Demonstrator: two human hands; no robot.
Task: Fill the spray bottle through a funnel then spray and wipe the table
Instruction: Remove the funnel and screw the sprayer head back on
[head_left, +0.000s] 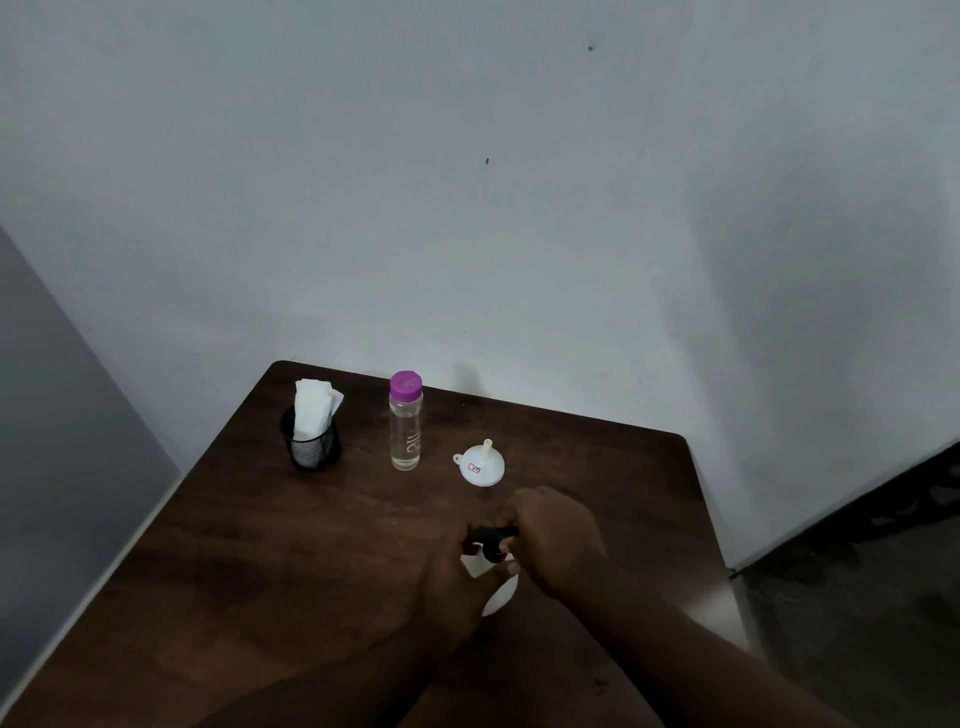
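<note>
Finding: the spray bottle (500, 597) stood at the near middle of the counter (260, 545), between my two hands. My left hand (454, 582) held its white body from the left, fingers curled round it. My right hand (556, 540) came in from the right, fingers closed over the black head (491, 540). Most of the bottle was covered. Only a pale strip of the body and part of the head showed.

Axis: the bottle's long axis ran roughly upright, head at the far end and base towards me. I could not tell the exact tilt, nor whether the head was seated or loose on the neck.

Judgement: the step in hand looked like unscrewing the head, so filling had not begun.

Relation governing the next move: the funnel (480, 465) lay just beyond my right hand, on the far side and apart from it. Its wide mouth was down on the counter and its spout pointed up. It would need turning over before the spout could enter the neck. The right hand was the nearer one to it.

The water bottle (406, 431) stood upright, far and left of the funnel, with its purple cap (406, 385) on. It was closer to my left hand.

Also noted: tissues (311, 410) in a mesh cup (313, 449) at the far left, well apart from both hands.
</note>
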